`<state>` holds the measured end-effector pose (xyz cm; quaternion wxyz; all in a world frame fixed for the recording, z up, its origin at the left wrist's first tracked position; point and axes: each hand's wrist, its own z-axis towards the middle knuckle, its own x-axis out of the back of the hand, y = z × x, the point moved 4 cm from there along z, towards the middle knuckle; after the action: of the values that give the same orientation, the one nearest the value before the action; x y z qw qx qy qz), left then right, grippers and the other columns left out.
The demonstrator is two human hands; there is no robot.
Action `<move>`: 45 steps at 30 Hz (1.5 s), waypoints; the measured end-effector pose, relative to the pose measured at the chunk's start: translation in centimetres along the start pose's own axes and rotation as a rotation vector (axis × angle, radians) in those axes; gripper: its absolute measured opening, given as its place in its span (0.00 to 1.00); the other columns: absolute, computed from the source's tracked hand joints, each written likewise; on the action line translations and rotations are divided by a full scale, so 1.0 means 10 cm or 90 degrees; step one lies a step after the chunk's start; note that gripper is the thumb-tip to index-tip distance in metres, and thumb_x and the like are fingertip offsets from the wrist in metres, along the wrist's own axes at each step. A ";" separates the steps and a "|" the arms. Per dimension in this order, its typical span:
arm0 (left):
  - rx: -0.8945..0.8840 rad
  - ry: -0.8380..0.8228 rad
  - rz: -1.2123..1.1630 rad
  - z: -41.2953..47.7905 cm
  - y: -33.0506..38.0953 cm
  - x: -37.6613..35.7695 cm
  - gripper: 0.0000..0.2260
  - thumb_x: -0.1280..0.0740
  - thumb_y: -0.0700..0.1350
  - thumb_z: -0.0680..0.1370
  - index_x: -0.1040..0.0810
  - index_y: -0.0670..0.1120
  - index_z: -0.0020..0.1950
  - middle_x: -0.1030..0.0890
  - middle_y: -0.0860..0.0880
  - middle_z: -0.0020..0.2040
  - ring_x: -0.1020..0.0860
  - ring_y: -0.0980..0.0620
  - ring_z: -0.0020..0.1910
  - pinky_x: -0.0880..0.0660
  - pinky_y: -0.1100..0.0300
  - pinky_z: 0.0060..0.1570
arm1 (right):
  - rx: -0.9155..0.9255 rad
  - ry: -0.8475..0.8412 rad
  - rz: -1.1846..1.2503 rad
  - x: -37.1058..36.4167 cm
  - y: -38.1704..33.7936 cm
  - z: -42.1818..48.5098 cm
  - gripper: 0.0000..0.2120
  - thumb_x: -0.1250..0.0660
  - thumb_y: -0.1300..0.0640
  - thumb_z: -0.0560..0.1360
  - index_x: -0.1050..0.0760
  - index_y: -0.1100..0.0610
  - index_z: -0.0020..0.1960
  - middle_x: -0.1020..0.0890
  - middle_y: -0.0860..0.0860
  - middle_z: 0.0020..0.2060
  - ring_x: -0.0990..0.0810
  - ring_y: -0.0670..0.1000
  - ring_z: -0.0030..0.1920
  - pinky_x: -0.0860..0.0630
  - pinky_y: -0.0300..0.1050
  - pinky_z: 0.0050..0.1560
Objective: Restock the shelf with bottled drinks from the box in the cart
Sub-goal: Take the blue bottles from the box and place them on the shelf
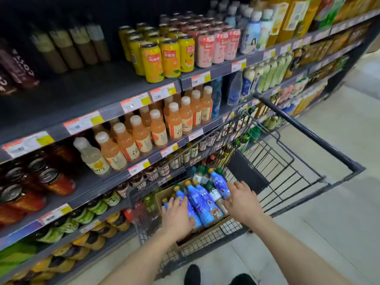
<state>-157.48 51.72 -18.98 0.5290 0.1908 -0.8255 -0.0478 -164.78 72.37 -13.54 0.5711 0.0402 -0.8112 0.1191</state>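
Now both arms are down in the cart (308, 132), which stands just beside the shelf (82, 93), and the cardboard box (164, 194) sits in its basket with the blue bottles (202, 204) lying packed side by side, yellow caps (187, 183) pointing away from the person. The left hand (177, 214) is on the left side of the box, its fingers (174, 202) curled over one of the blue bottles and the thumb tucked down on the near side, which looks like a proper grip. The right hand (243, 199) is on the right side, its fingers (232, 187) splayed across a blue-labelled bottle, touching it but not closed round it. A few green-capped bottles (200, 173) lie at the far end of the box.

On handling, these look full, so expect real weight in each one and a bit of slosh on the lift. The bodies are plastic, stiff enough while sealed but giving under a hard squeeze, and the glossy wrap looks slick. The best hold seems to be round the middle of the body, or at the waist where it narrows, with the thumb opposite the fingers. Taking one by the cap would let it swing. The bottles are tightly nested, so one may need rolling free before it comes up, and a neighbour could shift into the gap.
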 end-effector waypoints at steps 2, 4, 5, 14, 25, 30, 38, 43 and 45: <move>0.013 -0.007 -0.002 0.10 0.01 -0.03 0.36 0.36 0.56 0.77 0.46 0.48 0.81 0.43 0.46 0.80 0.48 0.42 0.79 0.46 0.40 0.76 | 0.006 -0.018 -0.003 -0.05 0.02 0.15 0.31 0.39 0.42 0.76 0.40 0.50 0.76 0.32 0.52 0.71 0.39 0.57 0.74 0.32 0.57 0.68; 0.026 -0.023 -0.012 0.24 0.03 -0.13 0.35 0.37 0.56 0.77 0.46 0.47 0.80 0.44 0.46 0.80 0.48 0.42 0.79 0.46 0.40 0.75 | 0.015 -0.040 -0.001 -0.12 0.07 0.33 0.32 0.39 0.43 0.76 0.40 0.52 0.77 0.33 0.53 0.72 0.39 0.57 0.73 0.32 0.56 0.68; 0.035 -0.030 -0.017 0.31 0.05 -0.18 0.35 0.37 0.55 0.77 0.46 0.47 0.80 0.44 0.46 0.80 0.48 0.42 0.79 0.45 0.40 0.75 | 0.020 -0.054 -0.005 -0.16 0.11 0.43 0.32 0.39 0.43 0.76 0.40 0.52 0.77 0.34 0.54 0.72 0.39 0.58 0.73 0.32 0.56 0.68; 0.196 -0.067 -0.074 0.82 0.28 -0.71 0.26 0.38 0.57 0.78 0.32 0.44 0.71 0.29 0.43 0.69 0.34 0.42 0.69 0.35 0.50 0.69 | 0.000 -0.200 0.035 -0.67 0.52 1.23 0.36 0.46 0.37 0.69 0.34 0.55 0.71 0.27 0.57 0.66 0.30 0.60 0.67 0.29 0.52 0.65; 0.466 -0.034 -0.213 1.17 0.65 -1.06 0.33 0.31 0.64 0.74 0.35 0.43 0.66 0.26 0.44 0.65 0.24 0.44 0.62 0.27 0.51 0.50 | -0.074 -0.256 0.069 -1.37 0.74 1.77 0.43 0.34 0.39 0.75 0.52 0.58 0.79 0.33 0.58 0.70 0.28 0.61 0.66 0.27 0.56 0.62; 0.483 -0.015 -0.224 1.25 0.63 -1.14 0.31 0.28 0.61 0.73 0.36 0.43 0.64 0.24 0.43 0.62 0.21 0.44 0.57 0.29 0.53 0.43 | -0.104 -0.255 0.074 -1.53 0.77 1.83 0.43 0.33 0.40 0.76 0.51 0.58 0.78 0.29 0.57 0.67 0.25 0.59 0.62 0.25 0.54 0.57; 0.477 0.004 -0.295 1.16 0.54 -1.18 0.28 0.26 0.57 0.73 0.33 0.44 0.64 0.23 0.45 0.60 0.21 0.44 0.56 0.26 0.54 0.45 | -0.102 -0.219 0.080 -1.49 0.78 1.77 0.35 0.31 0.39 0.74 0.39 0.58 0.71 0.23 0.56 0.58 0.21 0.57 0.57 0.23 0.51 0.53; 0.434 0.043 -0.352 0.86 0.45 -1.08 0.27 0.27 0.55 0.71 0.32 0.48 0.65 0.24 0.48 0.62 0.23 0.45 0.59 0.27 0.55 0.51 | -0.094 -0.175 0.126 -1.33 0.73 1.54 0.29 0.32 0.39 0.73 0.37 0.56 0.63 0.23 0.55 0.56 0.21 0.58 0.56 0.24 0.52 0.53; 0.430 0.064 -0.369 0.74 0.39 -0.99 0.29 0.28 0.55 0.70 0.33 0.50 0.68 0.25 0.49 0.63 0.23 0.44 0.60 0.26 0.53 0.53 | -0.088 -0.158 0.156 -1.24 0.65 1.44 0.28 0.33 0.38 0.71 0.37 0.55 0.60 0.23 0.55 0.54 0.21 0.59 0.54 0.24 0.51 0.51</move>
<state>-161.42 58.03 -29.61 0.4411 0.5785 -0.6806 0.0872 -175.01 74.40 -30.67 0.4491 -0.0835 -0.8806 0.1259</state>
